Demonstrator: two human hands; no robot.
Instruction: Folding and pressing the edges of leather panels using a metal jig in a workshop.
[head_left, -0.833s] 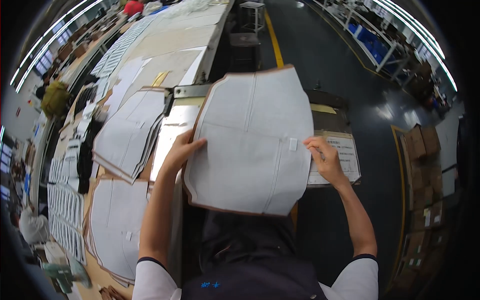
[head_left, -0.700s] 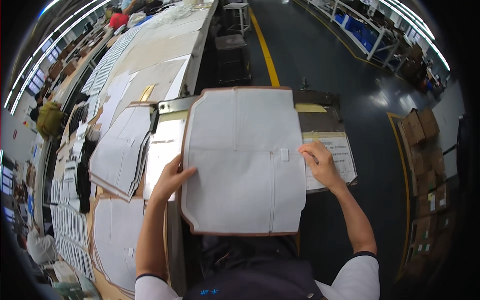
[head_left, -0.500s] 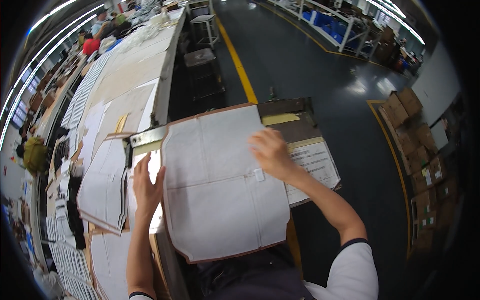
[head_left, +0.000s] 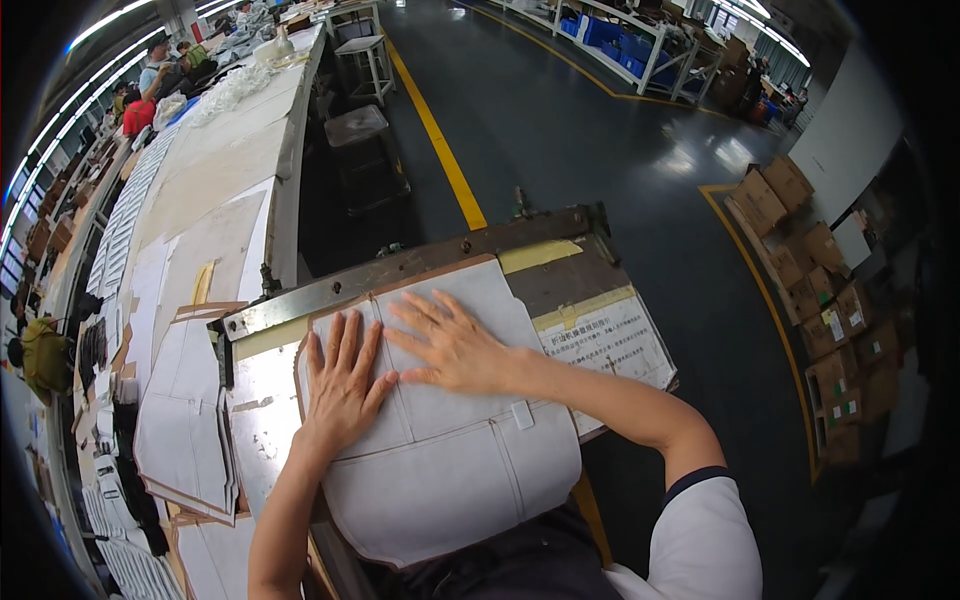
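A large white panel with brown edges and sewn seams (head_left: 450,470) lies on a metal machine bed (head_left: 262,425). My left hand (head_left: 345,385) rests flat on its upper left part, fingers spread. Close beside it, my right hand (head_left: 450,345) also lies flat on the panel, fingers stretched toward the far left. The panel's far edge lies near a long metal bar (head_left: 400,272) across the back of the bed. Its near end droops over the front toward my lap. A small white tab (head_left: 522,415) sits on the panel, below my right wrist.
Similar white panels are stacked (head_left: 185,440) on the left. A long worktable (head_left: 245,150) runs away beyond them. A printed sheet (head_left: 620,340) lies at the bed's right end. Stools (head_left: 358,125) stand ahead, cardboard boxes (head_left: 760,205) at right. People work at the far left.
Both hands have come down flat onto the panel. The panel has settled onto the bed, its near end now curving downward. The view has shifted slightly.
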